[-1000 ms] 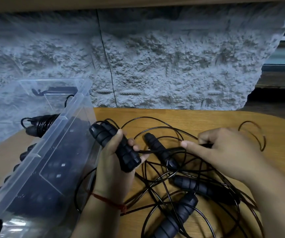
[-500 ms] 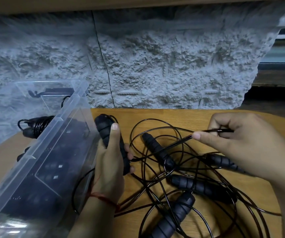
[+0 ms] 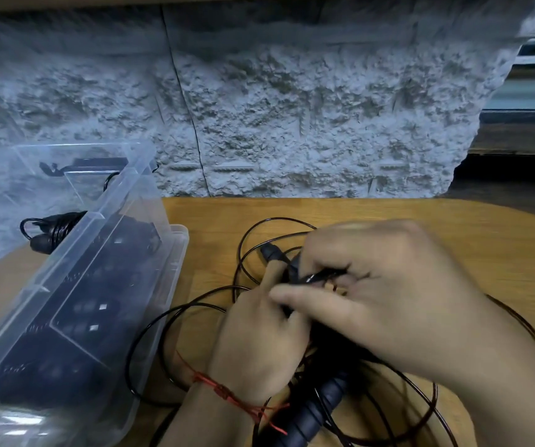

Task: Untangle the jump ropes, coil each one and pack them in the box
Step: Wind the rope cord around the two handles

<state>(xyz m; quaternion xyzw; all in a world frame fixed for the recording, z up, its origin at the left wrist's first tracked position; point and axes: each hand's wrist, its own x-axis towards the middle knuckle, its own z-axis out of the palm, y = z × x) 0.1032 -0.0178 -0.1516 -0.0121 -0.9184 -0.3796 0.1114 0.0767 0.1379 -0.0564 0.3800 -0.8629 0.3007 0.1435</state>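
- At 6 o'clock, nearest you, a loose handle (image 3: 314, 408) lies on the tabletop (image 3: 388, 211) in a nest of black loops. It is one of the ropes not yet freed.
- Just above it, your left grip (image 3: 256, 337) is clamped around the held handle (image 3: 268, 252), whose tip pokes out toward 12 o'clock. A red thread circles that wrist.
- Your right grip (image 3: 398, 295) has swung in from 3 o'clock, where it had the cord (image 3: 321, 275) drawn out taut half a second ago. It now sits on top of the left, pinching that cord against the held handle. The hand is motion-blurred, so the exact finger placement is unclear.
- That return reads as a turn of cord being brought to the handle, so the coil for this rope appears to be under way. The stretch you pulled out seemed to run free.
- Slack loops (image 3: 279, 218) spread from 9 to 12 o'clock around your hands, with more at 4 o'clock. Watch that the next pull doesn't drag a neighbouring rope along.
- At 9 o'clock the clear box (image 3: 98, 217) stands tilted beside your left arm. A coiled rope (image 3: 56, 225) shows at its far side, and darker shapes show through its wall.
- Farthest off, at 12 o'clock, is the rough grey wall (image 3: 292, 124).
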